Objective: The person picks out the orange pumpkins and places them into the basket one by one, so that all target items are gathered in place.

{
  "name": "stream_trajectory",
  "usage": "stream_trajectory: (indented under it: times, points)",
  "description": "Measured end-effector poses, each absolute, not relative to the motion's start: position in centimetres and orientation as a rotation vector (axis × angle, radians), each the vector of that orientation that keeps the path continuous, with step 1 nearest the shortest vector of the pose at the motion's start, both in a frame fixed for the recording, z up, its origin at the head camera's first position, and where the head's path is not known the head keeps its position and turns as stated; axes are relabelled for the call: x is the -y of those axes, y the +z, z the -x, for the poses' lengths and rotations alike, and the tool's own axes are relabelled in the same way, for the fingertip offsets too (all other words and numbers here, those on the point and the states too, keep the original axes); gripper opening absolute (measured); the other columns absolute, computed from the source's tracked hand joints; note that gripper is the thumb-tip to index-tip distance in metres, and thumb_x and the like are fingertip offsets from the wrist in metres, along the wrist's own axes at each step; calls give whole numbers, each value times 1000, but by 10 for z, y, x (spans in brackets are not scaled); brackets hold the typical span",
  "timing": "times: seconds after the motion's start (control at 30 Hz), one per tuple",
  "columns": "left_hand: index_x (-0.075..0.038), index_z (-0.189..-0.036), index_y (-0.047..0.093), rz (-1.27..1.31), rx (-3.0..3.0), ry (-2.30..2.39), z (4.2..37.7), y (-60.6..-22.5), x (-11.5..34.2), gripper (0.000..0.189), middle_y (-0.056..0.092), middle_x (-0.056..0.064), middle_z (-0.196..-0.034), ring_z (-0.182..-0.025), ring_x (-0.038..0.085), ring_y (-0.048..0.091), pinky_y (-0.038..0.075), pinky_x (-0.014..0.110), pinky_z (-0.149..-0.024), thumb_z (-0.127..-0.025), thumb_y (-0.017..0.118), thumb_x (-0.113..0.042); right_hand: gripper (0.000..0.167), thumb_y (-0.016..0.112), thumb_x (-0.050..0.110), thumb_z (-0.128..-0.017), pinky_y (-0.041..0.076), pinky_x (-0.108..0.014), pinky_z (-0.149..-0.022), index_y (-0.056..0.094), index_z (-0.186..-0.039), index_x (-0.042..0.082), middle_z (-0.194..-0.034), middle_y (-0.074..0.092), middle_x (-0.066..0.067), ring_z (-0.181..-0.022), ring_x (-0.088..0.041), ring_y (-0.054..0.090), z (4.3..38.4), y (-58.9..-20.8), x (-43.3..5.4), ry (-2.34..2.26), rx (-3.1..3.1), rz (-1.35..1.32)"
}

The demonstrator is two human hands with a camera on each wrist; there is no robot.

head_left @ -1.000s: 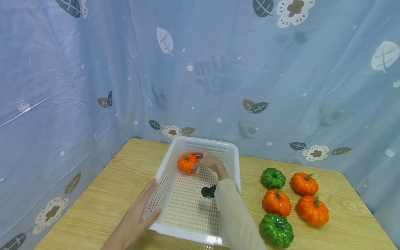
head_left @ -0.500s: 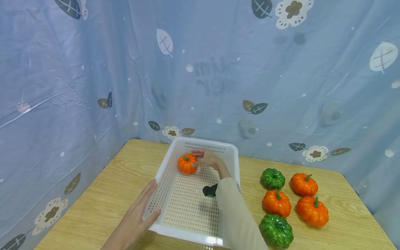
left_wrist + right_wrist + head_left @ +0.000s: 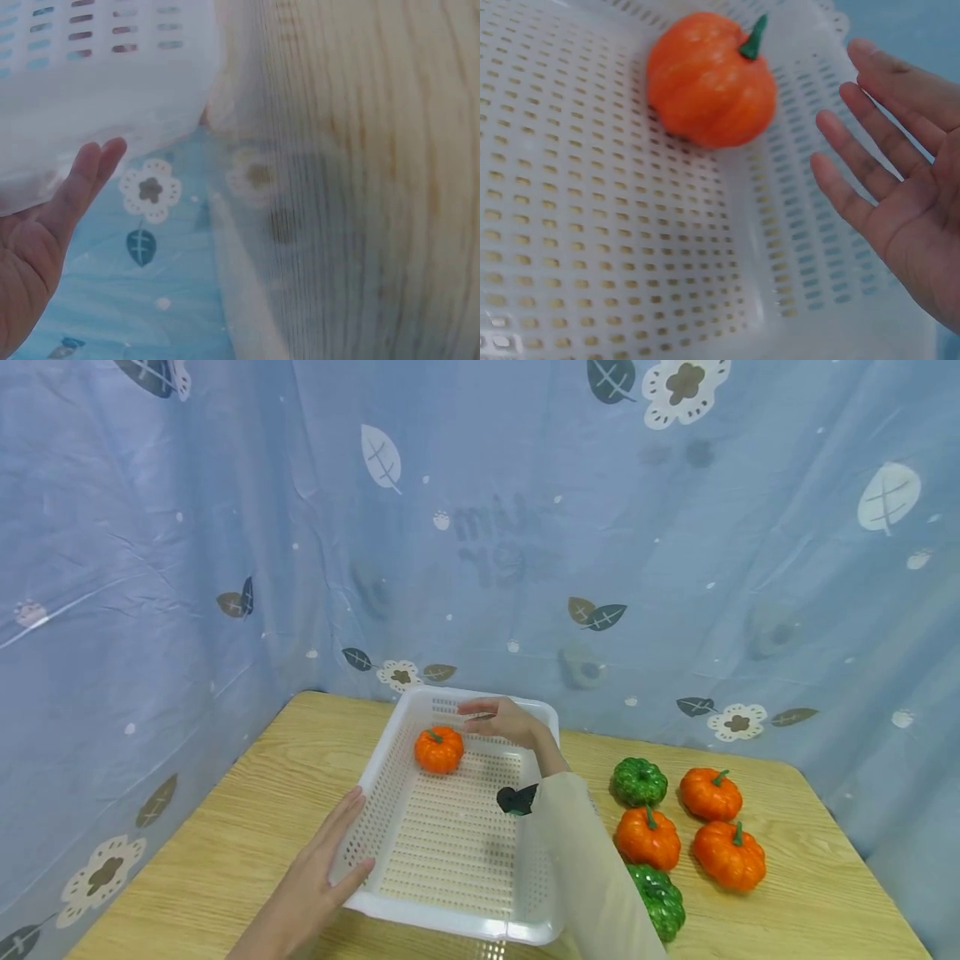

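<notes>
An orange toy pumpkin (image 3: 439, 750) with a green stem sits in the far left corner of a white perforated plastic basket (image 3: 442, 906). My right hand (image 3: 506, 720) is raised over the far part of the basket, apart from the pumpkin. Its fingers are spread and hold nothing, as the palm of the right hand (image 3: 911, 180) shows in the right wrist view. At the basket's near left side rests my left hand (image 3: 315, 868), fingers and thumb extended along the wall and rim. The left wrist view shows the straight fingers (image 3: 79, 180) against the basket's outside.
Right of the basket on the wooden table (image 3: 810, 893) lie several more toy pumpkins: green ones (image 3: 639, 782) and orange ones (image 3: 729, 857). My right sleeve partly covers the nearest green pumpkin (image 3: 662, 902). A blue patterned curtain (image 3: 510, 527) hangs behind and at the left.
My right hand has let go of the orange pumpkin and lifted up and away to the right. The pumpkin stays in the basket's corner. The head view has shifted slightly; the left hand keeps its place.
</notes>
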State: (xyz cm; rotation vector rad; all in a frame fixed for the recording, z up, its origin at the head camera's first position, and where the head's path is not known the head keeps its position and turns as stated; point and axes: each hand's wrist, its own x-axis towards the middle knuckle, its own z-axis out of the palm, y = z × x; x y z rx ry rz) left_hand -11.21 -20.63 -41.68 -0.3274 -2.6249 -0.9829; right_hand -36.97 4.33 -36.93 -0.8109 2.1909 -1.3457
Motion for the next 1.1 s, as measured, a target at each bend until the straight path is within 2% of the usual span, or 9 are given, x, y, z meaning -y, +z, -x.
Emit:
stream_trajectory:
  times: [0.2, 0.53, 0.6, 0.77, 0.87, 0.97, 1.1]
  points:
    - [-10, -151, 27, 362, 2622, -982, 114, -416, 209, 71, 23, 10, -157, -135, 42, 30, 35, 62, -100, -92, 64, -21, 50, 61, 16, -95, 42, -46, -104, 46, -141, 4, -145, 45, -11, -127, -28, 47, 367, -355, -56, -1341, -2139, 877]
    - [-11, -151, 29, 374, 2593, -993, 114, -419, 209, 73, 24, 10, -157, -133, 44, 34, 38, 63, -96, -90, 67, -20, 48, 47, 5, -99, 31, -54, -109, 35, -145, -4, -151, 31, -22, -133, -35, 39, 360, -334, -83, -1440, -1917, 1025]
    - [-11, -151, 29, 370, 2595, -998, 114, -419, 209, 73, 24, 11, -156, -133, 43, 34, 38, 63, -97, -90, 67, -21, 47, 47, 4, -100, 32, -53, -109, 35, -145, -4, -151, 32, -21, -132, -35, 41, 356, -331, -89, -1455, -1893, 1035]
    - [-10, -150, 30, 359, 2588, -991, 112, -419, 207, 72, 25, 10, -156, -132, 43, 36, 39, 60, -96, -90, 67, -21, 43, 49, 10, -100, 42, -42, -105, 43, -142, 1, -148, 41, -13, -126, -26, 50, 338, -325, -103, -1388, -1937, 1136]
    - [-10, -150, 30, 364, 2581, -982, 113, -419, 207, 72, 25, 11, -156, -132, 43, 36, 40, 59, -96, -90, 67, -21, 42, 52, 16, -100, 42, -46, -104, 47, -140, 4, -144, 45, -12, -124, -23, 53, 325, -324, -113, -1380, -1960, 1176]
    - [-11, -151, 29, 359, 2590, -985, 113, -418, 207, 73, 25, 10, -156, -133, 43, 35, 39, 60, -97, -90, 67, -22, 43, 54, 19, -99, 41, -49, -104, 48, -138, 2, -142, 48, -14, -123, -28, 52, 311, -324, -124, -1411, -1962, 1193]
    - [-14, -151, 28, 342, 2616, -984, 113, -418, 207, 73, 24, 8, -157, -134, 42, 34, 37, 57, -100, -90, 67, -24, 41, 56, 16, -98, 45, -38, -102, 50, -136, 2, -139, 49, -16, -124, -36, 49, 293, -327, -140, -1469, -1970, 1180]
